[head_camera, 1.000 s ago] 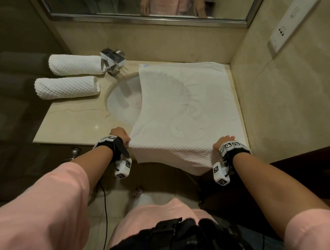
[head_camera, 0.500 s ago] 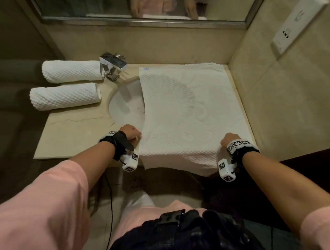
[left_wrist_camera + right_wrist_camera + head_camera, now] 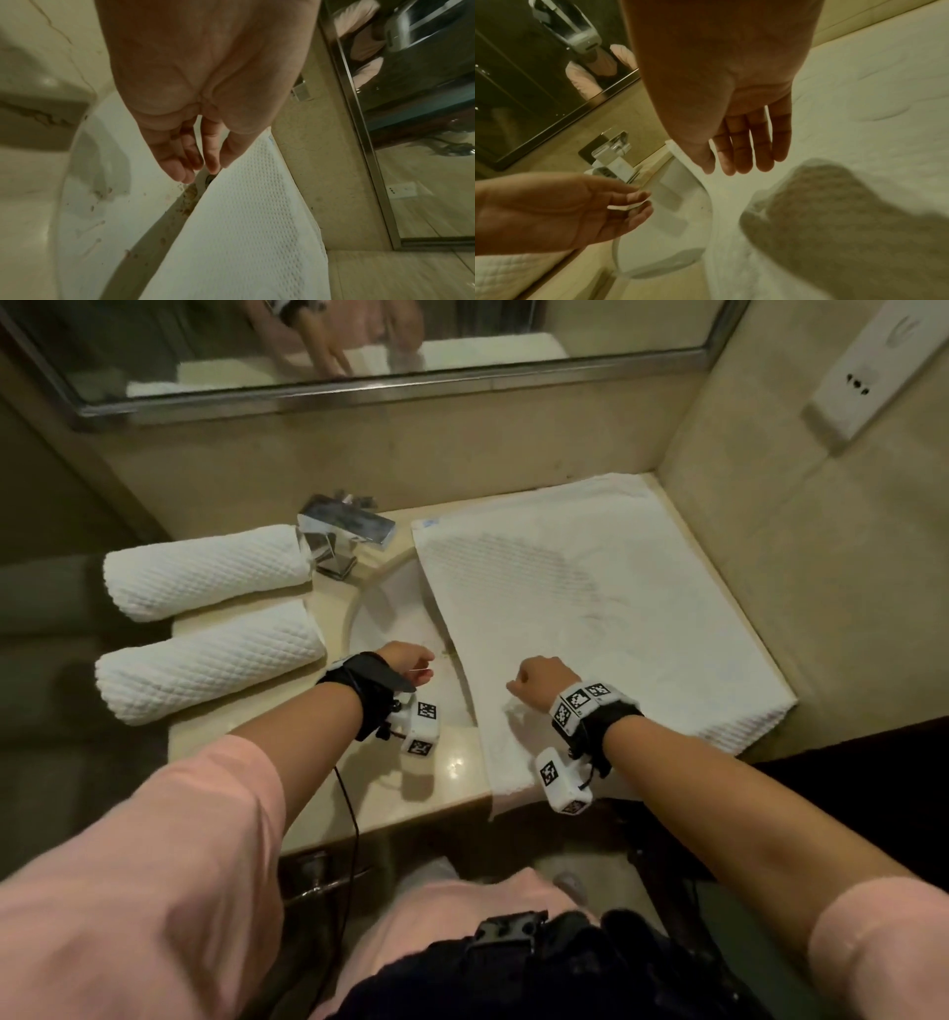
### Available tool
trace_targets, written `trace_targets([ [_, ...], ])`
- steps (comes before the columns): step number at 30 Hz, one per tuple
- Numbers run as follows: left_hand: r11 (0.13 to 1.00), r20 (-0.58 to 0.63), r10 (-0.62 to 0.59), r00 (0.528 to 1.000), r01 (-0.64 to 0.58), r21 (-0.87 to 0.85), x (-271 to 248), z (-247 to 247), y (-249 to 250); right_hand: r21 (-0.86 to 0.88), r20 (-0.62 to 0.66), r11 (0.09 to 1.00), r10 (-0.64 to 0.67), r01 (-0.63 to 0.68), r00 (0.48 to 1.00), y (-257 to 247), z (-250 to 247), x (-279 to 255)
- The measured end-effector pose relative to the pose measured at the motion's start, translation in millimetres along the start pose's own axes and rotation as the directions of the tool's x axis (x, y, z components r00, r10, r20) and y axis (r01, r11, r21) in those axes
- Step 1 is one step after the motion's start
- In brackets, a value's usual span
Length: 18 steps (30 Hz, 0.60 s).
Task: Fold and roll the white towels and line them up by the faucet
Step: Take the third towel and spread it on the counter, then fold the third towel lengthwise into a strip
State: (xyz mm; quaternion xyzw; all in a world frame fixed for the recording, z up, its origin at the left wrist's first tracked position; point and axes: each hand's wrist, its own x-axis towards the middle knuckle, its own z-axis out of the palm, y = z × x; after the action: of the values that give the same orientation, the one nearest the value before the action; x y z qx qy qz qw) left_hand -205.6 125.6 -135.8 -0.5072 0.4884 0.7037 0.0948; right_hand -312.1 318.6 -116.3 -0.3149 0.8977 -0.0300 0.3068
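Note:
A white towel [image 3: 590, 618] lies spread flat on the right side of the counter, its left edge over the sink [image 3: 390, 618] and its near corner hanging off the front. Two rolled white towels [image 3: 205, 572] [image 3: 205, 665] lie side by side left of the faucet [image 3: 339, 536]. My left hand [image 3: 411, 662] hovers over the sink beside the towel's edge [image 3: 244, 233]; in the left wrist view its fingers [image 3: 180, 158] hang relaxed and hold nothing. My right hand [image 3: 529, 680] is over the towel's near left part, fingers [image 3: 741, 154] straight and empty.
The beige counter [image 3: 257, 778] ends at a front edge near my body. A wall mirror [image 3: 359, 351] runs along the back. The right wall carries a white socket plate [image 3: 862, 382] and hems in the towel.
Both hands have let go of the towel's near edge and moved forward. The right hand has shifted left over the towel, and the left hand now hangs over the sink.

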Motion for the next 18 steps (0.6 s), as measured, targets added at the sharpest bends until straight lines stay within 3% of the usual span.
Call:
trace_targets([
  [3, 0.998, 0.046, -0.016, 0.999, 0.013, 0.061, 9, -6, -2, -0.047, 0.107, 0.999, -0.016, 0.022, 0.994, -24, 13, 10],
  [6, 0.996, 0.059, -0.062, 0.996, 0.058, 0.072, 19, -10, -3, -0.041, 0.125, 0.999, 0.004, 0.001, 0.992, -40, 21, 21],
  [18, 0.989, 0.090, -0.090, 0.992, 0.079, 0.126, 58, -3, -1, -0.087, 0.234, 0.973, 0.229, -0.214, 0.945, -56, 32, 51],
])
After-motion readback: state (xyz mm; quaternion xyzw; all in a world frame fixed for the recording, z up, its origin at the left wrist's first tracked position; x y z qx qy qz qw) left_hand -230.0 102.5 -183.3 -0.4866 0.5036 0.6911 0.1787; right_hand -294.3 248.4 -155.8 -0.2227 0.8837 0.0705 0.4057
